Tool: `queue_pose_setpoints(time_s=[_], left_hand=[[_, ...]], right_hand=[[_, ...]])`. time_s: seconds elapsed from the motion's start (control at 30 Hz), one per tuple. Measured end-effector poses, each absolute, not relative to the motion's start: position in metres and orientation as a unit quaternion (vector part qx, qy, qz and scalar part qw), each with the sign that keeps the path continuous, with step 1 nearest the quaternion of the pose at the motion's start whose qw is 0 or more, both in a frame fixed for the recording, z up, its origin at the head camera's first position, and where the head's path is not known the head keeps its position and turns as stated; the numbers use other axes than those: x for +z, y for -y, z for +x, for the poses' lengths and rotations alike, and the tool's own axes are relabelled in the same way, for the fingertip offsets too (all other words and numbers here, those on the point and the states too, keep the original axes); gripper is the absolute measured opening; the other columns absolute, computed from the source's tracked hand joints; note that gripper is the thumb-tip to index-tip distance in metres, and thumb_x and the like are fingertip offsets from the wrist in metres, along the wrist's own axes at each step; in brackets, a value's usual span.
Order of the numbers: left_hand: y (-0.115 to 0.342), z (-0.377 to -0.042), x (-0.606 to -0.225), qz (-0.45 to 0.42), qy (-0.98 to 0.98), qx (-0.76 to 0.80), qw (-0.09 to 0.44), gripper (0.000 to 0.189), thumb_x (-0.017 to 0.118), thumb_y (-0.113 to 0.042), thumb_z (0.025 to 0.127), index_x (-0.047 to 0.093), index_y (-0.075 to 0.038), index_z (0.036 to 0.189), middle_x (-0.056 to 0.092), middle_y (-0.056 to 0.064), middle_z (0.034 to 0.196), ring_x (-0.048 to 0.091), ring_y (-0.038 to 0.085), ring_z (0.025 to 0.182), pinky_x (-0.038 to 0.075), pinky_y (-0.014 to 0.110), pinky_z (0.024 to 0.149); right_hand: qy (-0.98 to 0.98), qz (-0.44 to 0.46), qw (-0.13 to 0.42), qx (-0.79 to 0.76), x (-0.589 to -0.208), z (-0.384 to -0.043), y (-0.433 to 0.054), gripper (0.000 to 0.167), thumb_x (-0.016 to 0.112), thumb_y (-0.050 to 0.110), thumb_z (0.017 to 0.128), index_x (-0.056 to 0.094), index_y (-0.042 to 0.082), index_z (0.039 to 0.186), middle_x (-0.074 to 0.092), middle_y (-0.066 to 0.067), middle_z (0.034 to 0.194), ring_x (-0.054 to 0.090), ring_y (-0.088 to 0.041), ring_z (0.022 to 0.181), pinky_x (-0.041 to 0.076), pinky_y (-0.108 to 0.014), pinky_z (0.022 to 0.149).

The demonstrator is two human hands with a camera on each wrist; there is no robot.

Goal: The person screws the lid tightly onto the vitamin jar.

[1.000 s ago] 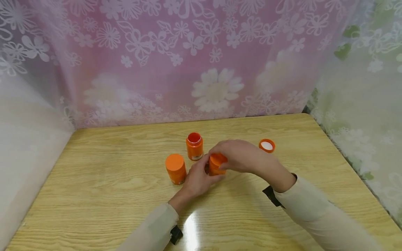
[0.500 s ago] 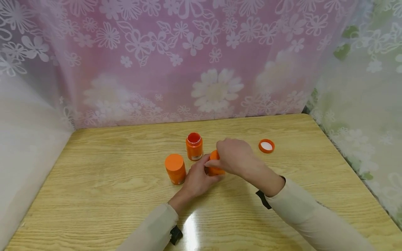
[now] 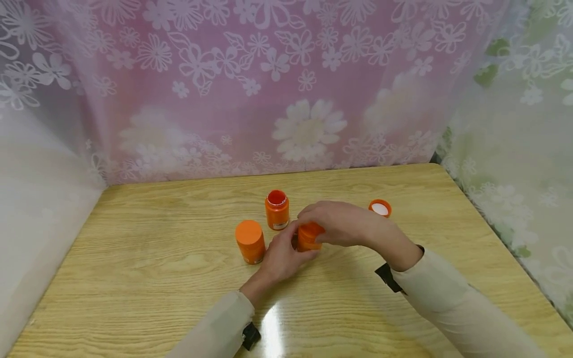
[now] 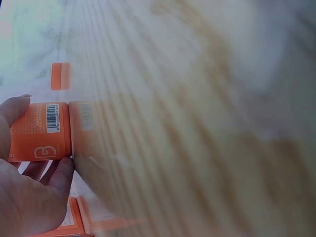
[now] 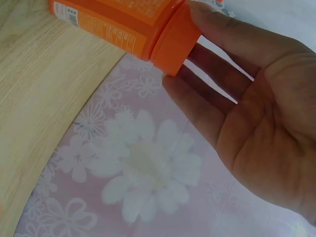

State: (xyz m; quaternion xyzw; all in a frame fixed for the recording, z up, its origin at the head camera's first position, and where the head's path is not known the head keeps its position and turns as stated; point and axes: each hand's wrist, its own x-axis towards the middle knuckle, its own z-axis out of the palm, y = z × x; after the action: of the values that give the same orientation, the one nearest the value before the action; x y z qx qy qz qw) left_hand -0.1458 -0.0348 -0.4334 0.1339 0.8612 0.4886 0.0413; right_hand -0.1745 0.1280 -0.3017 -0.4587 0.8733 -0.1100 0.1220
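A pink, white-flowered fabric curtain [image 3: 215,114] hung behind a yellowish wood-grain table [image 3: 156,248]. Pale, green-leaved fabric [image 3: 515,149] flanked its right.

Both hands of a person meet at an orange screw-top bottle [image 3: 309,245]. The left hand [image 3: 283,256] grips its lower side, thumb nearer, fingers farther; the right hand [image 3: 342,222] arches over from its right, thumb and fingertips pinching its top. The left forearm [image 3: 217,325] and right forearm [image 3: 452,301] slant toward it.
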Motion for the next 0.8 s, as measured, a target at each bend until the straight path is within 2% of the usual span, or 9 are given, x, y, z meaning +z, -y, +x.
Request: queue_pose_setpoints(time_s=[0.07,0.37,0.67,0.8], left_hand=[[0.035,-0.146,-0.434,0.137,-0.858,0.493,0.038,0.066,0.079,-0.033,0.080,0.046,-0.019,0.137,0.058,-0.005,0.121,0.056,0.013,0.104,0.046,0.034,0.093],[0.034,-0.146,-0.435,0.145,-0.849,0.507,0.031,0.063,0.079,-0.031,0.080,0.048,-0.022,0.134,0.059,-0.007,0.117,0.057,0.012,0.099,0.048,0.031,0.089],[0.034,-0.146,-0.435,0.143,-0.853,0.501,0.030,0.051,0.079,-0.032,0.080,0.053,-0.022,0.123,0.059,-0.011,0.106,0.055,0.011,0.088,0.048,0.028,0.081],[0.034,-0.146,-0.435,0.141,-0.854,0.500,0.032,0.050,0.079,-0.031,0.080,0.053,-0.023,0.122,0.058,-0.012,0.105,0.055,0.011,0.088,0.048,0.027,0.080]], right_hand=[[-0.876,-0.456,0.117,-0.109,-0.302,-0.174,-0.126,0.041,0.075,-0.002,0.079,0.068,0.015,0.115,0.063,0.002,0.109,0.057,-0.019,0.103,0.046,-0.037,0.092],[-0.902,-0.410,0.107,-0.083,-0.301,-0.170,-0.117,0.031,0.076,0.001,0.077,0.071,0.014,0.105,0.065,0.003,0.097,0.059,-0.016,0.090,0.048,-0.034,0.083],[-0.922,-0.373,0.098,-0.039,-0.302,-0.168,-0.109,0.019,0.080,0.015,0.078,0.068,0.012,0.092,0.058,0.005,0.080,0.053,-0.014,0.074,0.047,-0.030,0.070],[-0.923,-0.370,0.101,-0.040,-0.302,-0.169,-0.110,0.018,0.079,0.017,0.079,0.066,0.012,0.089,0.056,0.004,0.078,0.051,-0.015,0.072,0.047,-0.030,0.067]])
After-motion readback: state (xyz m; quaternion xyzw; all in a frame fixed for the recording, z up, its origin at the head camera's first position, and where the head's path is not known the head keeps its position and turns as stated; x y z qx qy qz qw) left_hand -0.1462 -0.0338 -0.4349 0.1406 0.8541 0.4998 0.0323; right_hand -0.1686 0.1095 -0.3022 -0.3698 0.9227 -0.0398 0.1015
